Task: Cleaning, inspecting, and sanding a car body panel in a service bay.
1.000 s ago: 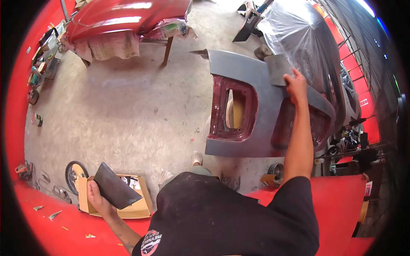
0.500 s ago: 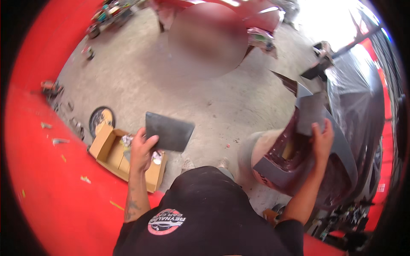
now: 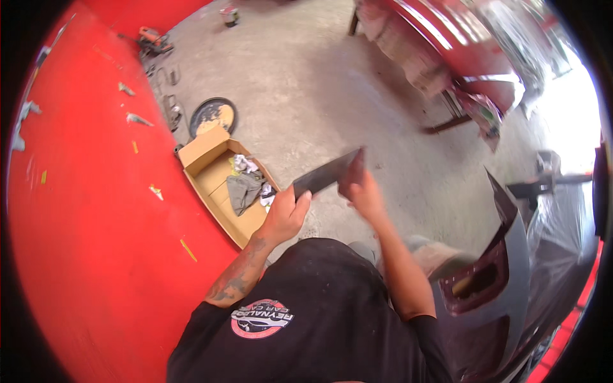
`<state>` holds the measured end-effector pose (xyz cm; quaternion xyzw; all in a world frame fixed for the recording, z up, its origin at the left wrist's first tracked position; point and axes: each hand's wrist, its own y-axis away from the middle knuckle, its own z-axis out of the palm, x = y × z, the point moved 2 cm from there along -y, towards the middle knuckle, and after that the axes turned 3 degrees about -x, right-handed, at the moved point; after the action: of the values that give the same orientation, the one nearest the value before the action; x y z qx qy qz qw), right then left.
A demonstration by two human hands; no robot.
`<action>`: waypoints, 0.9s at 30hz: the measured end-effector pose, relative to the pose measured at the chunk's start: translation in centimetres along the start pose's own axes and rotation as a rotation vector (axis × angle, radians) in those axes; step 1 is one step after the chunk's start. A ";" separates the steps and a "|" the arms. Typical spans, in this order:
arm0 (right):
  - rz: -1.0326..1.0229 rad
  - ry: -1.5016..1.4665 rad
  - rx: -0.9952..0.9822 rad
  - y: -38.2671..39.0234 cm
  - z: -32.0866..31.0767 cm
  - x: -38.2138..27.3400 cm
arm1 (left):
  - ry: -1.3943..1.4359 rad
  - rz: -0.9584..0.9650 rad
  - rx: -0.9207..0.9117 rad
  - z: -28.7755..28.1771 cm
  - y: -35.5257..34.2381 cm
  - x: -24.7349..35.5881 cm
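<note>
In front of my body, my left hand (image 3: 287, 216) grips a dark grey rectangular sheet (image 3: 319, 177) that looks like sandpaper, its thumb on the near edge. The sheet is seen at a slant, stretching away to the right. At its far right end my right hand (image 3: 366, 198), slightly blurred, is closed on a second sheet (image 3: 352, 175), dark with a reddish-brown tint and tilted steeply. The two sheets meet or overlap in view; whether they touch I cannot tell.
To the left, an open cardboard box (image 3: 207, 191) holds a grey cloth (image 3: 244, 193) and crumpled scraps, beside a round black lid (image 3: 214, 118) and a red wall (image 3: 115, 223). A dark car bumper (image 3: 511, 281) stands at right. A red car panel (image 3: 447, 38) rests on a stand beyond.
My hands have come together from wide apart, the right one moving left from over the bumper with its sheet. The view has swung, shifting the box and bumper.
</note>
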<state>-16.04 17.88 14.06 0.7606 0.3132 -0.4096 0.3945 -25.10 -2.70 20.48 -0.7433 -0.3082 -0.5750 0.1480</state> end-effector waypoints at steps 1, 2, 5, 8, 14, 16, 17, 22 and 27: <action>0.000 -0.075 -0.034 -1.0 -1.5 0.7 | -0.005 -0.015 0.041 -0.8 0.5 0.0; 0.059 -0.158 0.009 -1.3 -2.5 0.1 | 0.414 -0.015 0.130 -1.4 0.7 0.6; -0.021 -0.459 -0.032 -2.8 -3.3 -2.7 | 1.009 -0.002 0.263 -3.0 0.3 0.2; -0.127 -0.880 -0.229 -5.4 -1.3 -4.8 | 1.201 -0.054 0.341 -3.6 -2.0 -2.5; 0.092 -1.393 -0.553 -14.0 0.6 -6.9 | 1.143 -0.250 0.186 -3.0 -9.4 -3.2; 0.255 -1.462 -0.614 -16.8 0.5 -9.5 | 1.095 -0.224 0.112 -3.3 -12.9 -2.8; 0.252 -1.466 -0.621 -18.8 0.7 -10.0 | 1.088 -0.222 0.115 -3.4 -14.9 -2.4; 0.152 -0.780 -0.689 -26.2 0.3 -15.7 | 0.896 -0.145 0.336 -7.7 -26.0 0.4; 0.235 -0.486 -0.805 -34.6 0.8 -13.2 | 1.089 0.035 0.771 -16.6 -33.4 1.3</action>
<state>-50.17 32.18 13.40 0.4600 0.2579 -0.3743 0.7628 -58.51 13.73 22.14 -0.2455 -0.3609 -0.7144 0.5469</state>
